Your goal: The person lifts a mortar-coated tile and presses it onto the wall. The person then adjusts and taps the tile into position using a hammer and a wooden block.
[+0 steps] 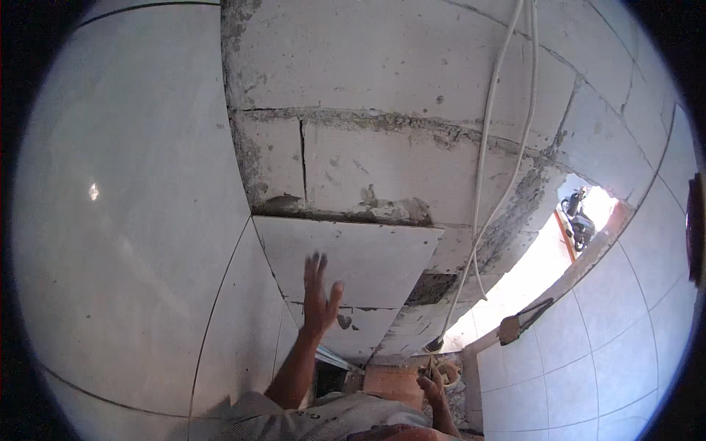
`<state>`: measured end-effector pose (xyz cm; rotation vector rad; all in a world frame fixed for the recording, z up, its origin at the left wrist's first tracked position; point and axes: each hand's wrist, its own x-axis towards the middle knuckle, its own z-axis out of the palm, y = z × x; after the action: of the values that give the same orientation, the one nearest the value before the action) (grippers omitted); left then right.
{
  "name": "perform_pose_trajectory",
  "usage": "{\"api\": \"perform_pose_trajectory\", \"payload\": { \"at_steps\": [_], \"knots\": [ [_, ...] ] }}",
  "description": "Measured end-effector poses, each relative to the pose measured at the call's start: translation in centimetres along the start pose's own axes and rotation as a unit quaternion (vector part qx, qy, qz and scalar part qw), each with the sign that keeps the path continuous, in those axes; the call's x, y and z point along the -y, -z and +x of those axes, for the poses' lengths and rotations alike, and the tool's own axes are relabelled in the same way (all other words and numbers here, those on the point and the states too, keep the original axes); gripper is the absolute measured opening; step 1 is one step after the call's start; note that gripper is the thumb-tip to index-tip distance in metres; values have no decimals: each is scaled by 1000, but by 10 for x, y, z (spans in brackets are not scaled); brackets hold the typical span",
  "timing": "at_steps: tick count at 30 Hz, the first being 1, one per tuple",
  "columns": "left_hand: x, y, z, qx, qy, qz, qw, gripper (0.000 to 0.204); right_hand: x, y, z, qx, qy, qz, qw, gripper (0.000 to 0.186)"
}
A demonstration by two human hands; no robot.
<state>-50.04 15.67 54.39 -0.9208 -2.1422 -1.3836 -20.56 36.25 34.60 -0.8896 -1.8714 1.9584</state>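
Note:
My left hand (320, 300) is open, its fingers stretched up against a pale wall tile (375, 257). That tile sits against the block wall, its left edge close to the tiled side wall. Below it is another light tile (364, 323) with dark smears of mortar. Low in the view, my right hand (434, 389) is closed, its fingers curled round something small that I cannot make out. A bucket (460, 378) is partly visible behind that hand.
Bare block wall (375, 73) with rough mortar joints rises above the tile. A looped white cable (488, 125) hangs in front of it. At right is a bright opening with a motorcycle (579, 220) outside. A reddish-brown board (393, 384) lies below.

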Motion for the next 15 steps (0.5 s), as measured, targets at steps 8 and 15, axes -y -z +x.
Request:
{"api": "perform_pose_trajectory", "payload": {
  "at_steps": [8,15],
  "knots": [
    [-39,15,118,-33,-150,327,932,71,27,-9,1,-19,40,16,999,35],
    [-39,2,83,78,-98,330,936,70,-7,20,-23,-67,-1,4,998,29]
  ]
}}
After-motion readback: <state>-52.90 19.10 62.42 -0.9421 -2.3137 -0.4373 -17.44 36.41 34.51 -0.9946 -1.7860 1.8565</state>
